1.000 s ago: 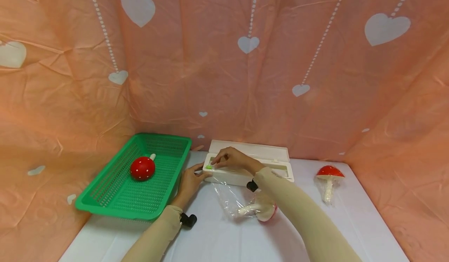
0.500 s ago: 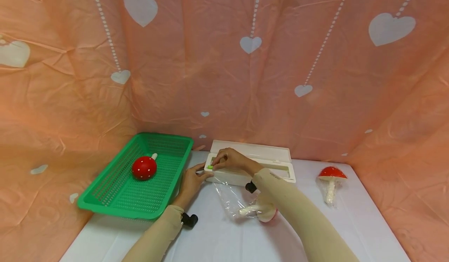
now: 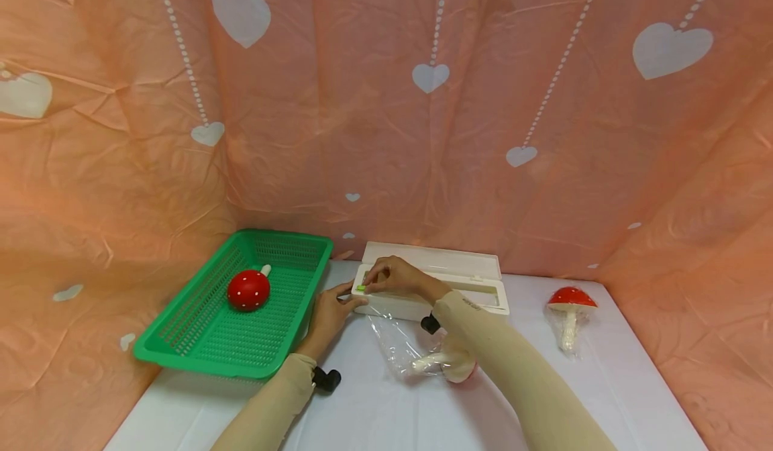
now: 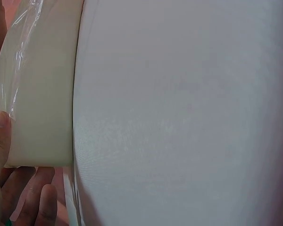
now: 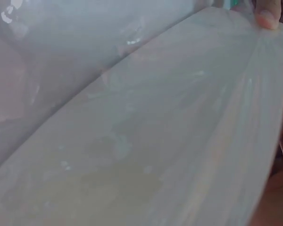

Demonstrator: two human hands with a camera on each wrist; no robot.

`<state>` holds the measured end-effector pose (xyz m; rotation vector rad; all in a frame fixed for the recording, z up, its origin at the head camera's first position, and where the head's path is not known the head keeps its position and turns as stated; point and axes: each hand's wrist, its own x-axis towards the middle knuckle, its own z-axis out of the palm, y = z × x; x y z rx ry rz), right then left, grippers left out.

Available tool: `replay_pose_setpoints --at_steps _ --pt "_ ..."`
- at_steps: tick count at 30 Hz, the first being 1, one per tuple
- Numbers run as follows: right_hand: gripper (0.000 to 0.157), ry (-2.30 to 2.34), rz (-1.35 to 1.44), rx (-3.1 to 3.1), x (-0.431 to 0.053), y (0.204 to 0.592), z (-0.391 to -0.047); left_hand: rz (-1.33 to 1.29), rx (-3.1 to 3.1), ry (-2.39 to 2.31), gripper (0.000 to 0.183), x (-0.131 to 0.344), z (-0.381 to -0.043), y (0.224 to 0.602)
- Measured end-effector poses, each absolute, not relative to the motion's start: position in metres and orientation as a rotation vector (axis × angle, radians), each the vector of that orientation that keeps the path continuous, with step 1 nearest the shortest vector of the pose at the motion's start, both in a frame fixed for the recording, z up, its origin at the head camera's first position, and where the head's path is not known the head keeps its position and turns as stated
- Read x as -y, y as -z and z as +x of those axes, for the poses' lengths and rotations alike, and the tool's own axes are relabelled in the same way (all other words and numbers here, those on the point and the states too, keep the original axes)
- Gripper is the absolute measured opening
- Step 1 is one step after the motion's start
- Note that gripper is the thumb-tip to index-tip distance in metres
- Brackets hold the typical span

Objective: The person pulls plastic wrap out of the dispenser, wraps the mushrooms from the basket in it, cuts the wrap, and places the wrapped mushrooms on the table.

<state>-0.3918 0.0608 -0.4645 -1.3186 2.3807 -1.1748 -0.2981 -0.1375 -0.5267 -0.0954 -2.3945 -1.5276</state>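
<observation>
In the head view, a white plastic-wrap dispenser (image 3: 395, 308) lies on the table with its lid raised. My left hand (image 3: 326, 320) grips its left end; in the left wrist view the thumb (image 4: 0, 136) lies on the front face and the fingers are around the end. My right hand (image 3: 398, 278) pinches the small green slide cutter (image 3: 361, 288) at the left of the top. Clear plastic film (image 3: 392, 343) hangs over the dispenser's front to a toy mushroom (image 3: 457, 362), partly behind my right forearm. The right wrist view shows mostly blurred film.
To the left stands a green basket (image 3: 302, 330) with a red spotted toy mushroom (image 3: 248, 290) in it. A film-wrapped red mushroom (image 3: 569, 310) lies at the right of the white table (image 3: 386, 424). A pink curtain (image 3: 362, 135) with hearts hangs behind.
The head view has shifted slightly. Both hands keep nearly the same places at the dispenser's left end, and the green slide cutter stays at that end.
</observation>
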Motion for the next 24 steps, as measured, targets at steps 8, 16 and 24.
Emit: replay_pose_setpoints --at_steps 8,16,24 --pt "0.009 1.193 -1.251 -2.396 -0.057 0.4647 -0.3908 -0.117 2.373 1.545 0.05 0.1377 -0.2991 0.5249" --pt "0.009 1.227 -1.293 -2.377 -0.0558 0.4635 -0.3866 -0.128 2.321 1.613 0.05 0.1382 -0.3 0.5267" --pt "0.012 1.144 -1.356 -2.454 -0.0553 0.4666 -0.3845 -0.122 2.304 1.668 0.051 0.1373 -0.3 0.528"
